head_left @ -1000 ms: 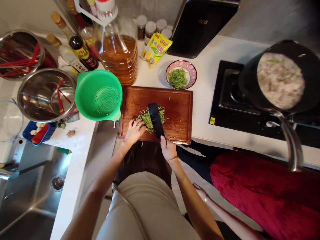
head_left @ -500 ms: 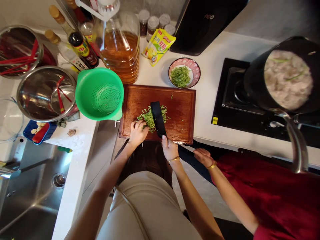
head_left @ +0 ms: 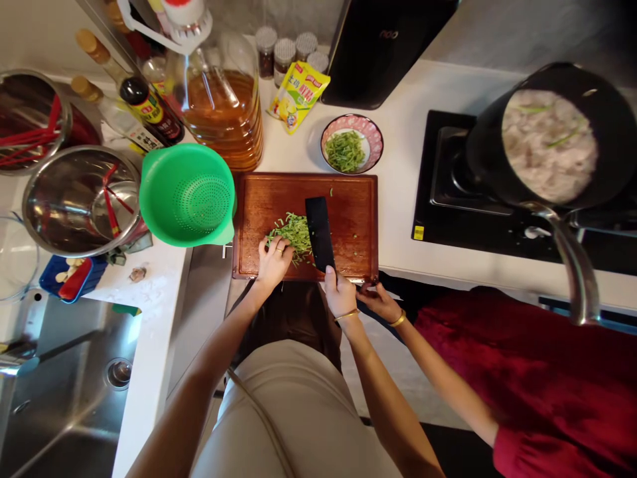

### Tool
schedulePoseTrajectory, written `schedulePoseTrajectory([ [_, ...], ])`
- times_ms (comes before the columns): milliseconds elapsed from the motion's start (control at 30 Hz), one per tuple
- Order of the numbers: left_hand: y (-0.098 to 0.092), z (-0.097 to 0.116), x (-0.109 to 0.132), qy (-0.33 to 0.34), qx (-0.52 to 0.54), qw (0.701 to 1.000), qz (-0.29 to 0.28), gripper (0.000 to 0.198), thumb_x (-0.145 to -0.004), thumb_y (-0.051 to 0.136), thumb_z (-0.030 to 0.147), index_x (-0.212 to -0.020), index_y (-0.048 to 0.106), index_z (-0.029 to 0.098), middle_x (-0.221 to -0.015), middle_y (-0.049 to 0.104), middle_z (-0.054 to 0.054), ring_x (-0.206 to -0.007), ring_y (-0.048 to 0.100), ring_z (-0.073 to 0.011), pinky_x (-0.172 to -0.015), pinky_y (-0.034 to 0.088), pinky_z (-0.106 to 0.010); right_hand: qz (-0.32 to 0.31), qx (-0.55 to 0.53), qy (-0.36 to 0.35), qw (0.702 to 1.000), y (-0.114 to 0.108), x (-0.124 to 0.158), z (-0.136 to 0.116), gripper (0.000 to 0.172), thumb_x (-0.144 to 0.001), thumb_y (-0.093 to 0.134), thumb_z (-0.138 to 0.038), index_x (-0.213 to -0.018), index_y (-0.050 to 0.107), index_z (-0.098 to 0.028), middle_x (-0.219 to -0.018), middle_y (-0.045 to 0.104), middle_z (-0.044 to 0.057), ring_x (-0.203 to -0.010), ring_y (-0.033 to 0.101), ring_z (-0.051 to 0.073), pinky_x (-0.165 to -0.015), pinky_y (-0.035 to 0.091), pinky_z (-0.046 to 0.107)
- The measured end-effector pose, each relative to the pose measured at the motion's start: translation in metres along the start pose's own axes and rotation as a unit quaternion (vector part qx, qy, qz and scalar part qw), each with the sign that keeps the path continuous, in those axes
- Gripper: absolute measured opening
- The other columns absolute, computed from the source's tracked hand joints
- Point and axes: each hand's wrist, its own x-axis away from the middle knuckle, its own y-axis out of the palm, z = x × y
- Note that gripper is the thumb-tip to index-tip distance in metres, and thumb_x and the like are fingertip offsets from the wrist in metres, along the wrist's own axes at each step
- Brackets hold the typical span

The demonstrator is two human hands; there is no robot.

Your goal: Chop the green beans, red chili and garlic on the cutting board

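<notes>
Mid-frame, the right hand point(head_left: 341, 297) grips a broad black-bladed knife point(head_left: 319, 232); the left hand point(head_left: 273, 262) rests loosely curled on chopped green strips point(head_left: 297, 231), perhaps steadying them; whether it pinches any, I can't tell. The rectangular brown wooden board point(head_left: 355, 219) beneath likely protects the smooth white countertop point(head_left: 397, 192).

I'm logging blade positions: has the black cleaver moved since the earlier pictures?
Yes. Judged against the brown cutting board, the black cleaver has shifted rightward, nearer the board's right edge.
</notes>
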Motion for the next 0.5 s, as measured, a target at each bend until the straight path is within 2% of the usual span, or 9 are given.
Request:
schedulePoseTrajectory([
  [133,0.002,-0.001,0.001,-0.022,-0.002,1.000,0.009,0.017,-0.088,0.049,0.023,-0.093,0.066,0.023,-0.110,0.063,-0.008,-0.120,0.047,-0.0244,-0.108,0.019,-0.052,0.004,-0.013,-0.003,1.000,0.002,0.000,0.003,0.060,-0.092,0.023,-0.055,-0.079,0.066,-0.016,-0.063,0.065,0.009,-0.066,0.062,0.020,-0.062,0.043,0.028],
  [300,0.007,-0.002,0.000,0.009,-0.005,1.000,-0.003,0.018,-0.088,0.049,0.018,-0.091,0.066,0.024,-0.115,0.061,-0.007,-0.124,0.044,-0.0234,-0.109,0.018,-0.052,0.016,-0.017,-0.008,1.000,0.004,-0.001,0.003,0.058,-0.093,0.024,-0.054,-0.079,0.066,-0.016,-0.065,0.066,0.010,-0.066,0.063,0.021,-0.065,0.044,0.030],
  [500,-0.004,0.006,-0.011,0.015,0.038,0.999,-0.022,0.021,-0.088,0.046,0.018,-0.093,0.066,0.023,-0.116,0.061,-0.008,-0.125,0.044,-0.0229,-0.110,0.021,-0.051,0.009,-0.023,-0.004,1.000,0.003,-0.001,0.000,0.059,-0.092,0.024,-0.054,-0.078,0.066,-0.016,-0.065,0.066,0.010,-0.068,0.064,0.022,-0.065,0.044,0.030],
])
